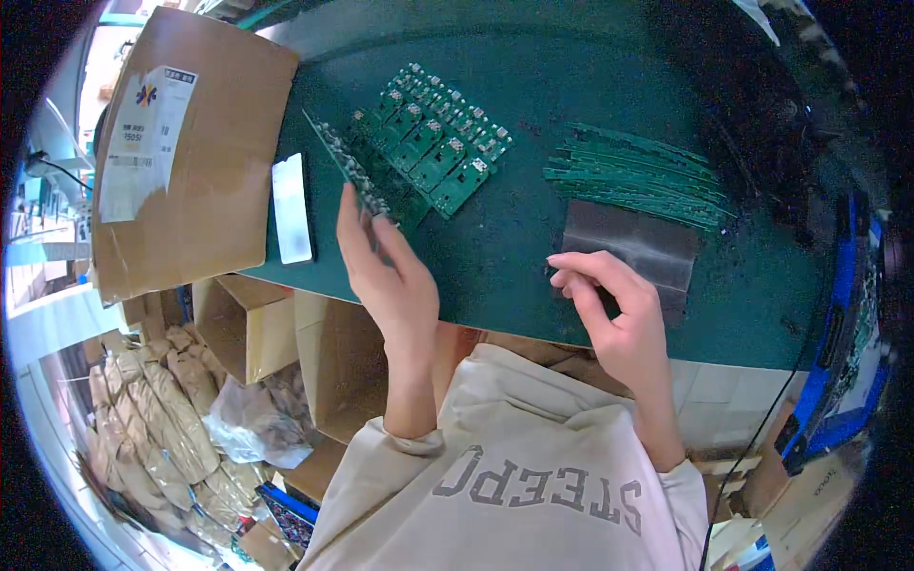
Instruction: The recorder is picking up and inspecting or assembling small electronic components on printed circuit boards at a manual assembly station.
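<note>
My left hand (392,281) grips the lower end of a green circuit board panel (345,169), which stands tilted almost on edge with its small parts to the right. Just right of it, another circuit board panel (438,138) with rows of components lies flat on the green bench mat (514,252). My right hand (617,300) is closed in a pinch over the near edge of a dark grey rectangular sheet (633,243). A tiny dark spot shows at its fingertips; what it is I cannot make out. Beyond that sheet lies a pile of thin green strips (638,176).
A phone with a bright screen (291,209) lies left of the boards, beside a large cardboard box (200,157). Below the bench's left side are open cartons (338,357) and brown-wrapped packages (157,409). A blue-edged rack (833,333) stands at the right, near a black cable (762,438).
</note>
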The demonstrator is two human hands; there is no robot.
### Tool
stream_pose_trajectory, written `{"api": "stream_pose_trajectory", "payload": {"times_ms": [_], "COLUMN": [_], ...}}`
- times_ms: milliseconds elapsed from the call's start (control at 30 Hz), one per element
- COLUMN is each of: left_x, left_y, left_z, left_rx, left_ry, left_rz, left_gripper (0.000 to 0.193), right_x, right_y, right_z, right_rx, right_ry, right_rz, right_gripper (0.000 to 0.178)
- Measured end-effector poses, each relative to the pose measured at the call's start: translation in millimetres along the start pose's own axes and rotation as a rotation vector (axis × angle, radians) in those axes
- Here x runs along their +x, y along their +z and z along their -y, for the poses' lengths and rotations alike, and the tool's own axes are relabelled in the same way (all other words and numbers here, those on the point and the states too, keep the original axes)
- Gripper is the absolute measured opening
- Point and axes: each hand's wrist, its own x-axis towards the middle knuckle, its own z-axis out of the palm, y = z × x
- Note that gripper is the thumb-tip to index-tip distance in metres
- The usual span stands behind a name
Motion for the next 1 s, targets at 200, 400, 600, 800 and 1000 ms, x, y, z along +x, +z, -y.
{"api": "stream_pose_trajectory", "payload": {"times_ms": [200,400,600,800,1000], "left_x": [2.4,10.1,11.4,0.6,-21.6], "left_y": [-6.4,-12.6,-17.8,-15.3,31.8], "left_z": [-7.4,6.1,-5.6,-57.2,-65.2], "left_rx": [0.06,0.206,0.169,-0.123,-0.442], "left_ry": [-0.176,-0.068,-0.013,0.187,0.402], "left_rz": [-0.137,-0.077,-0.12,-0.093,0.531], "left_gripper": [0.044,0.039,0.035,0.033,0.036], "right_x": [-1.6,-7.2,-11.6,8.4,1.0], "right_y": [-5.6,-10.5,-29.2,-57.4,-84.5], "right_z": [2.9,0.9,2.5,15.0,9.8], "right_rx": [-0.004,0.004,-0.036,0.103,-0.032], "right_ry": [0.022,-0.003,-0.007,-0.157,-0.146], "right_rz": [-0.001,-0.025,-0.052,-0.46,-0.514], "right_gripper": [0.027,0.028,0.028,0.03,0.021]}}
